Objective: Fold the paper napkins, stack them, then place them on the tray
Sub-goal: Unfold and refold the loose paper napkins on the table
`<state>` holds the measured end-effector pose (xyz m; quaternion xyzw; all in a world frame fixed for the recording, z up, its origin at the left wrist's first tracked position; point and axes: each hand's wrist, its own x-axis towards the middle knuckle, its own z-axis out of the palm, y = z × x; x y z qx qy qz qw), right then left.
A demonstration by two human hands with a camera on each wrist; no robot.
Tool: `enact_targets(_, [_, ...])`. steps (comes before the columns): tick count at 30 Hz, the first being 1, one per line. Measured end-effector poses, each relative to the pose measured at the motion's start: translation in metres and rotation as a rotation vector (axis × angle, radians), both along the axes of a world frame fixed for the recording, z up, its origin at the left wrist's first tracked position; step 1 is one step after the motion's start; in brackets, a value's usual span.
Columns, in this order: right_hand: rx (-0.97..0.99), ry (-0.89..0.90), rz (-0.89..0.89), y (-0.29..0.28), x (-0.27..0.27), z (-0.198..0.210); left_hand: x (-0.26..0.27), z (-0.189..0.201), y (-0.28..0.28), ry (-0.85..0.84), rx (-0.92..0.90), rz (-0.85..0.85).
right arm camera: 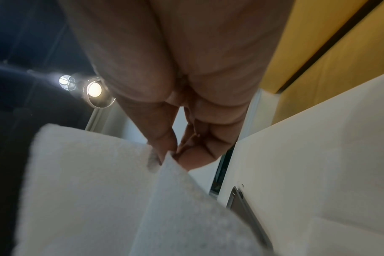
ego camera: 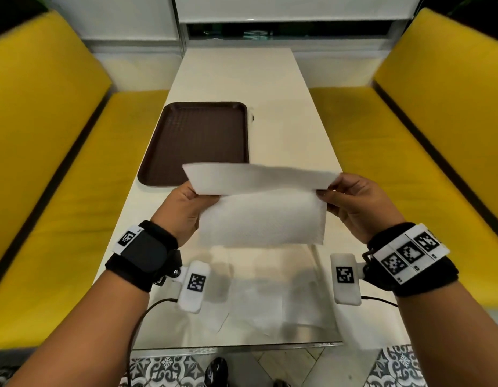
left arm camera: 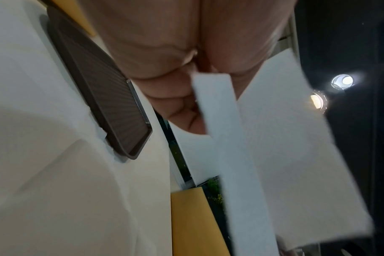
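A white paper napkin (ego camera: 259,210) hangs in the air above the table, bent over so one flap tilts away and the other drops toward me. My left hand (ego camera: 186,208) pinches its left edge and my right hand (ego camera: 351,202) pinches its right edge. In the left wrist view the napkin (left arm camera: 274,147) runs out from my curled fingers (left arm camera: 182,107). Thumb and fingers (right arm camera: 186,152) meet on the napkin (right arm camera: 99,190) in the right wrist view. A dark brown tray (ego camera: 197,141) lies bare on the table's left side, just beyond my left hand. More white napkins (ego camera: 267,300) lie flat near the front edge.
The long white table (ego camera: 292,129) runs away from me between two yellow bench seats (ego camera: 55,169) (ego camera: 426,152). Cables trail from my wrist cameras over the table's front edge. Patterned floor tiles show below the table's near edge.
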<state>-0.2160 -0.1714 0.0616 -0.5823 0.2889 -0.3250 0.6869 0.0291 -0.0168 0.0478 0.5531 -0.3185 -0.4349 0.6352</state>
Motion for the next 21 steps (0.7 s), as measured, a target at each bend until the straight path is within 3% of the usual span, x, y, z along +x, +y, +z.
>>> enact_targets(8, [0.039,0.116,-0.039,0.002,0.002,-0.001,0.005,0.015,-0.001,0.109,0.178,-0.036])
enact_targets(10, [0.026,0.152,-0.052,0.002,0.003,0.001,0.003,0.017,-0.002,-0.003,0.18,-0.04])
enact_targets(14, [-0.189,0.343,-0.119,0.005,0.011,0.005,0.006,0.014,-0.004,-0.483,0.137,-0.103])
enact_targets(17, [-0.466,0.45,-0.044,0.015,0.018,0.015,-0.004,0.026,-0.008,-0.559,0.123,-0.184])
enact_targets(21, [-0.597,0.545,0.201,0.034,0.029,0.02,-0.026,0.049,-0.013,-0.639,0.083,-0.312])
